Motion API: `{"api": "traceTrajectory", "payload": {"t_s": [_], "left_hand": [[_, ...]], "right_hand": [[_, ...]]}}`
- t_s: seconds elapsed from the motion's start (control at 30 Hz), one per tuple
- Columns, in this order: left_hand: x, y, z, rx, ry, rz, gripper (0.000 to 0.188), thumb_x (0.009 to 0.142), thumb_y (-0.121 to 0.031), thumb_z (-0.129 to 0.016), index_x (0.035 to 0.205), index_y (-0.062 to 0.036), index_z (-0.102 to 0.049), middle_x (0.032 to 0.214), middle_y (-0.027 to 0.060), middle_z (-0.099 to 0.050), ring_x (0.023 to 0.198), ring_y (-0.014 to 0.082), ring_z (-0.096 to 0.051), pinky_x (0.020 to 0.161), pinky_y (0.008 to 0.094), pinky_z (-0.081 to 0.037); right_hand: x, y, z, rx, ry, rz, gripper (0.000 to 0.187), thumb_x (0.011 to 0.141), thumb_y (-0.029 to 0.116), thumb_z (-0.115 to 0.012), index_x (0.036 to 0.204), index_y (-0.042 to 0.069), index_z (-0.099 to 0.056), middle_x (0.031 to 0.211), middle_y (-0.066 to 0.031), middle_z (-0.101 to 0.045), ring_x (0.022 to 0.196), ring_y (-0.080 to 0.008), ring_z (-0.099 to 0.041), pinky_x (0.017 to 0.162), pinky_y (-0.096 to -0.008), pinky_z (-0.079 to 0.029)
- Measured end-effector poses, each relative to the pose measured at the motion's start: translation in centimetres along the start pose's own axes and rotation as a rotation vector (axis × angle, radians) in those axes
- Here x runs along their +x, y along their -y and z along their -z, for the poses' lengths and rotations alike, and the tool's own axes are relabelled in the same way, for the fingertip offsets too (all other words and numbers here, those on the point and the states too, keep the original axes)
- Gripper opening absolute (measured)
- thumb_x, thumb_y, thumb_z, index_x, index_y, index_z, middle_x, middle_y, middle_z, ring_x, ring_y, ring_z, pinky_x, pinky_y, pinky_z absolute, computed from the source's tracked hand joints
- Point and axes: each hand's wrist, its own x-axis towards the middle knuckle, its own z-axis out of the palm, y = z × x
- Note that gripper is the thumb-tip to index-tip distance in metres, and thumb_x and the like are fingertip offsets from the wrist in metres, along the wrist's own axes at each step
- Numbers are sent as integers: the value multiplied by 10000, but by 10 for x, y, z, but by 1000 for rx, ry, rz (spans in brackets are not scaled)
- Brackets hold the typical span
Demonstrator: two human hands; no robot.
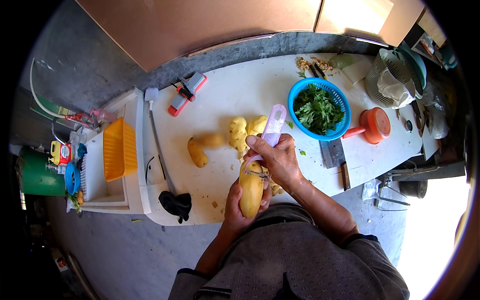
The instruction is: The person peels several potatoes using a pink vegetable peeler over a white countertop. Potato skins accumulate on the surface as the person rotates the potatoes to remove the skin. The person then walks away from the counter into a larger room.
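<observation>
My left hand [233, 204] is wrapped round a yellow-brown potato [250, 196], held close to my body at the table's near edge. In my right hand [282, 161] is a peeler [274, 124] with a pale lilac handle, its blade against the potato's upper part. Just beyond my hands lie two peeled, pale yellow potatoes, a spotted one [237, 131] and another [257, 124] partly behind the peeler. Farther left rests an unpeeled potato [197, 154], beside a blurred brownish shape [212, 140]. Bits of peel [276, 189] show by my right wrist.
Right of my hands are a blue basket [292, 114] of leafy greens, a cleaver [332, 154] and an orange dipper [378, 126]. A long-handled brush [156, 132] and black cloth [176, 204] lie left, near a white sink [104, 196] holding a yellow basket [120, 150].
</observation>
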Motion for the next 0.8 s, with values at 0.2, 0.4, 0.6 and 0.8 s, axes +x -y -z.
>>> {"api": "traceTrajectory", "payload": {"t_s": [0.2, 0.4, 0.6, 0.8], "left_hand": [[-1, -4, -3, -19, 18, -24, 764, 912, -571, -629, 1354, 9, -399, 1077, 94, -527, 758, 145, -542, 550, 251, -423], [5, -21, -9, 228, 11, 52, 915, 764, -467, -817, 1398, 28, -381, 1055, 100, -540, 752, 154, -575, 546, 246, -461], [-1, -15, -6, 113, 49, 106, 896, 730, -429, -802, 1380, 38, -398, 1033, 103, -529, 711, 153, -546, 569, 248, -443], [-2, -17, -7, 115, 63, 106, 890, 715, -426, -790, 1366, 44, -407, 1031, 112, -521, 703, 154, -538, 576, 251, -444]], "right_hand": [[1, 4, -3, -33, 32, 39, 360, 903, 298, -797, 805, -39, -714, 711, -92, -717, 616, -129, -675, 575, -280, -550], [3, 2, 12, -87, 40, 77, 342, 902, 275, -793, 801, -43, -717, 691, -100, -719, 621, -119, -675, 579, -277, -543], [2, 6, 7, 109, -8, -38, 317, 894, 252, -793, 730, 2, -687, 640, -75, -687, 562, -104, -653, 493, -255, -498], [4, 1, 8, -28, 13, -8, 330, 885, 251, -793, 682, 27, -663, 612, -46, -650, 490, -74, -563, 445, -249, -429]]}}
